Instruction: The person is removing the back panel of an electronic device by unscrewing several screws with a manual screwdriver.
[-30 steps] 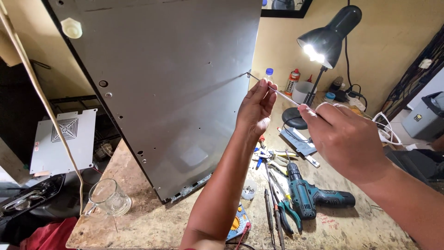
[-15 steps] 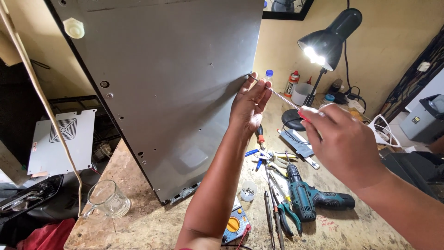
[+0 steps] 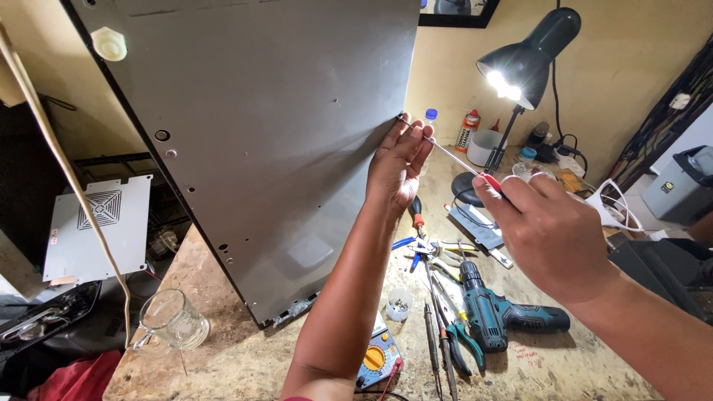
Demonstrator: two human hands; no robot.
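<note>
1. Screwdriver, thin and stiff, is pinched at its red handle by the right hand; it is judged light, best held at the handle.
2. Its tip is steadied by the pinching fingers of the left hand at the grey panel edge.
3. On the tabletop, an empty glass mug is seen.
4. A small cup holds tiny parts.

Slim screwdriver, tip seemingly at panel edge
</note>
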